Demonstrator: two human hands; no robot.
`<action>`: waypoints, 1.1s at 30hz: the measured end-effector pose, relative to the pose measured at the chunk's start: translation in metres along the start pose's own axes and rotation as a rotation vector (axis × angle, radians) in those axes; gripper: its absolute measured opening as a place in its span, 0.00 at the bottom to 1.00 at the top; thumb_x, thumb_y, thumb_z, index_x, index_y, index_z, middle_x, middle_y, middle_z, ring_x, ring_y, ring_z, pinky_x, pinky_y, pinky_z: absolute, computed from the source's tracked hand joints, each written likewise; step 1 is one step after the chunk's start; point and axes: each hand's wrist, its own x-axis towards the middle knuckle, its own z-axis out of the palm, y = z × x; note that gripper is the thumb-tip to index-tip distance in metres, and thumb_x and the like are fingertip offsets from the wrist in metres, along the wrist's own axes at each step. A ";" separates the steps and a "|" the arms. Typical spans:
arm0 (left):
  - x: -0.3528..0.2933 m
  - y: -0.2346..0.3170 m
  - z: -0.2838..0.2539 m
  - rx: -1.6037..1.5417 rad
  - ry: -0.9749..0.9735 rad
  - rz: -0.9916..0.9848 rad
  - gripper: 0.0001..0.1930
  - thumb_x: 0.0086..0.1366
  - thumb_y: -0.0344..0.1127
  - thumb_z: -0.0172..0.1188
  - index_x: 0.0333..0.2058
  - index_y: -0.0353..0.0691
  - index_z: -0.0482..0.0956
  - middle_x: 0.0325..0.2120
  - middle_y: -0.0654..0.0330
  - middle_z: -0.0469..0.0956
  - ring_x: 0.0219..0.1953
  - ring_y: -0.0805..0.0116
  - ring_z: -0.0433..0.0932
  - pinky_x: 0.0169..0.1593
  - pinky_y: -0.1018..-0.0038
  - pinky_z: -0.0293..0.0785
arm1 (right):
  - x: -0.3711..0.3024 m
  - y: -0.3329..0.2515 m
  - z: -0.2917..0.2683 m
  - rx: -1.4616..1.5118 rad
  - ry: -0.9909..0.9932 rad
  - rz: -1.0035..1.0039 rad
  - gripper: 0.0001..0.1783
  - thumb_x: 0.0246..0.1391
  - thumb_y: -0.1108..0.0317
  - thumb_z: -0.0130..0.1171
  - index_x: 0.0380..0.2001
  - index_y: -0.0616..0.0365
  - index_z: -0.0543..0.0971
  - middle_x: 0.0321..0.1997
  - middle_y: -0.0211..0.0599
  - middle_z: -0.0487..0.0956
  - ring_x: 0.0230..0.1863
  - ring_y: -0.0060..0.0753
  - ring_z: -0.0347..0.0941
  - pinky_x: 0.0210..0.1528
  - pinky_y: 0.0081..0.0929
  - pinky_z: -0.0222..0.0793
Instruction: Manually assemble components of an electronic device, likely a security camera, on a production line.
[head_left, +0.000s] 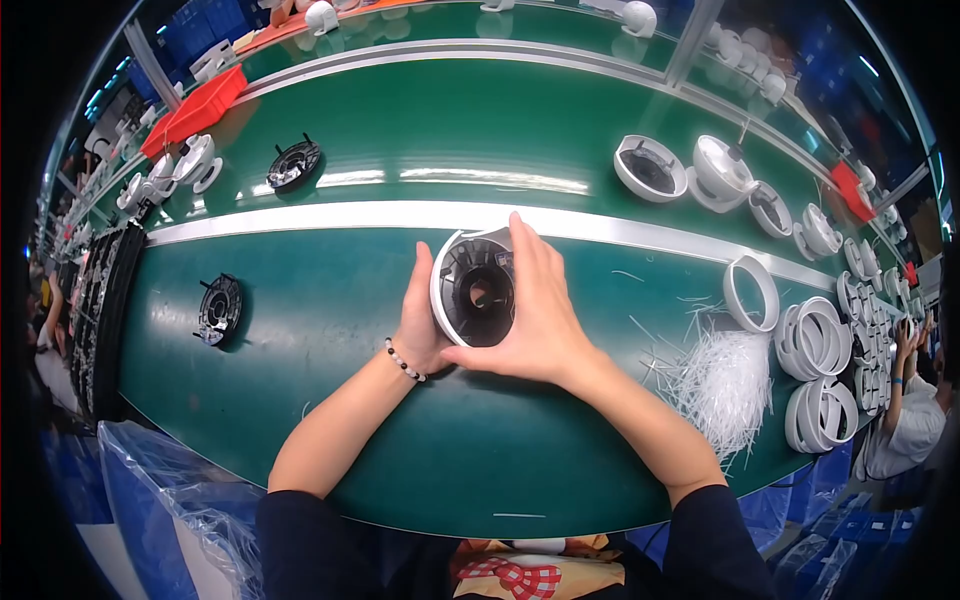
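Note:
Between my two hands, above the middle of the green worktop, is a round white housing with a black inner part (462, 300). Its open side faces up, and a hole shows at the centre of the black part. My left hand (420, 310) wraps the housing's left side, a beaded bracelet on its wrist. From the right, my right hand (540, 310) grips the rim, thumb along the lower edge and fingers over the far side. A loose black ring-shaped part (219, 310) lies on the worktop to the left, apart from both hands.
A pile of white plastic strips (725, 385) lies at right, beside stacked white rings (812, 338). Across the metal rail (380, 216), the green belt (450, 130) carries another black part (294, 164) and white housings (650, 168). A black rack (95, 320) stands left; red trays (200, 108) lie farther off.

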 end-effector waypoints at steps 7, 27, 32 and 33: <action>-0.008 0.014 -0.009 0.008 -0.042 -0.048 0.39 0.56 0.68 0.27 0.51 0.39 0.61 0.46 0.55 0.66 0.48 0.64 0.66 0.51 0.68 0.65 | 0.005 0.001 0.012 -0.044 -0.029 -0.074 0.65 0.18 0.48 0.69 0.55 0.73 0.45 0.55 0.60 0.52 0.56 0.58 0.49 0.56 0.44 0.47; 0.154 0.086 -0.086 0.442 0.611 0.547 0.12 0.55 0.39 0.52 0.28 0.34 0.72 0.21 0.63 0.69 0.24 0.74 0.66 0.29 0.76 0.63 | -0.053 0.019 -0.125 -0.497 -0.025 -0.010 0.38 0.32 0.62 0.62 0.50 0.60 0.62 0.58 0.47 0.57 0.60 0.53 0.47 0.60 0.41 0.41; 0.146 0.114 -0.093 1.254 0.927 0.560 0.17 0.49 0.44 0.57 0.27 0.31 0.73 0.31 0.46 0.74 0.36 0.53 0.73 0.40 0.68 0.69 | -0.136 0.109 -0.187 -0.881 0.107 0.012 0.30 0.34 0.70 0.58 0.47 0.63 0.64 0.52 0.49 0.64 0.55 0.51 0.55 0.55 0.39 0.48; 0.132 0.129 -0.083 1.428 0.909 0.612 0.17 0.49 0.42 0.57 0.28 0.31 0.73 0.32 0.45 0.74 0.37 0.51 0.72 0.41 0.67 0.69 | -0.135 0.096 -0.192 -0.963 -0.034 0.107 0.24 0.39 0.63 0.56 0.41 0.62 0.69 0.47 0.51 0.67 0.49 0.53 0.60 0.53 0.44 0.52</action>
